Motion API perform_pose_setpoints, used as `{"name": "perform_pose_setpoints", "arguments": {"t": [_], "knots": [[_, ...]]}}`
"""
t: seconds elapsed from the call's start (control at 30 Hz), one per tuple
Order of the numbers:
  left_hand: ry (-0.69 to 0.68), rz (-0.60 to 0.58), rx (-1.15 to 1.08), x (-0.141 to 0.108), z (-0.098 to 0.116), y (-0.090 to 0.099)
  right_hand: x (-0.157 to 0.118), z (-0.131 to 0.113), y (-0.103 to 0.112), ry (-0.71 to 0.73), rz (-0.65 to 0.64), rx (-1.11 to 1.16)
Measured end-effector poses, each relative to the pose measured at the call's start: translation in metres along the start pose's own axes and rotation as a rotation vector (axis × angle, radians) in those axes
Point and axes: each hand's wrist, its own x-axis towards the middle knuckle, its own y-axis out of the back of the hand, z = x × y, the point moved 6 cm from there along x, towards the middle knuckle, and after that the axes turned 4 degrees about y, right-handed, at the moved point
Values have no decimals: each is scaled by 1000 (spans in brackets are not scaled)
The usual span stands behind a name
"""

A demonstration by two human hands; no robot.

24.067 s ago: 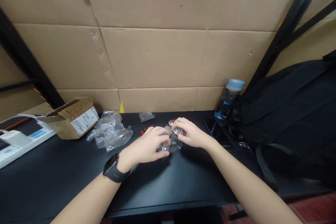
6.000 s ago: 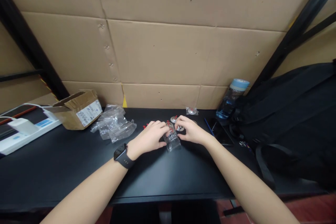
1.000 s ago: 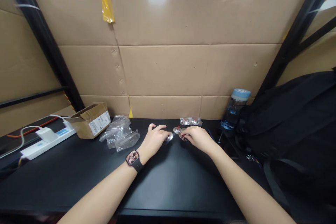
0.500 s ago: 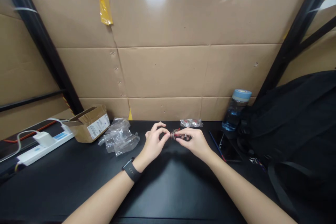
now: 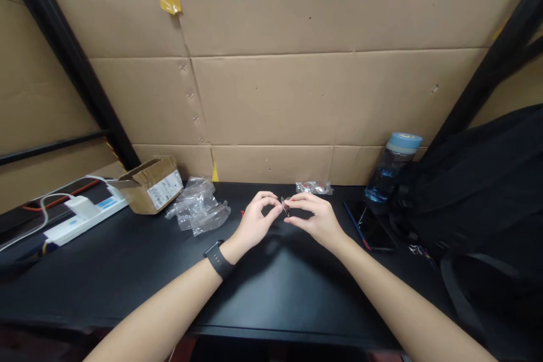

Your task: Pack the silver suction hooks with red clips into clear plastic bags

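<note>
Thin shiny disc, now upright between fingertips

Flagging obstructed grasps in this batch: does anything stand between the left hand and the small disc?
Nothing visible does. The left hand is right at the small disc, which the right hand appears to hold; whether it touches is too small to tell. The plastic packets lie beyond, out of the way.

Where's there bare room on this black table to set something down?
Bare: the front of the table, between left forearm and right forearm; also the left front, between power strip and left forearm. Crowded: right, with phone, bottle and backpack; back left, with cardboard box and plastic bags.
</note>
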Motion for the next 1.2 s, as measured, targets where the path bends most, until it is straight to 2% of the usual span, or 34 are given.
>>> {"name": "perform_pose_setpoints", "arguments": {"t": [0.13, 0.27, 0.4, 0.5, 0.6, 0.7, 0.8, 0.9, 1.0, 1.13, 1.2], "knots": [[18, -48, 26, 0, -3, 0, 1, 2, 3, -54, -11, 68], [18, -62, 52, -1, -4, -2, -4, 12, -5, -194, -41, 281], [-17, -62, 206, 2, 5, 4, -8, 19, -10, -286, -34, 387], [-82, -55, 485, 9, 11, 26, -7, 19, -7, -277, -36, 345], [-67, 5, 792, 18, -2, 72, -4, 19, 0, -239, -31, 283], [141, 58, 997, 24, -38, 128, -3, 21, 6, -228, -35, 204], [386, -61, 1042, 23, -77, 162, -3, 22, 8, -227, -53, 141], [554, -150, 1044, 20, -98, 173, -2, 22, 9, -215, -69, 95], [586, -150, 1069, 20, -100, 172, -2, 20, 9, -199, -83, 76], [506, -58, 1113, 21, -89, 170, 0, 19, 11, -184, -85, 67], [422, 90, 1126, 22, -75, 174, 0, 19, 14, -177, -78, 57]]}}
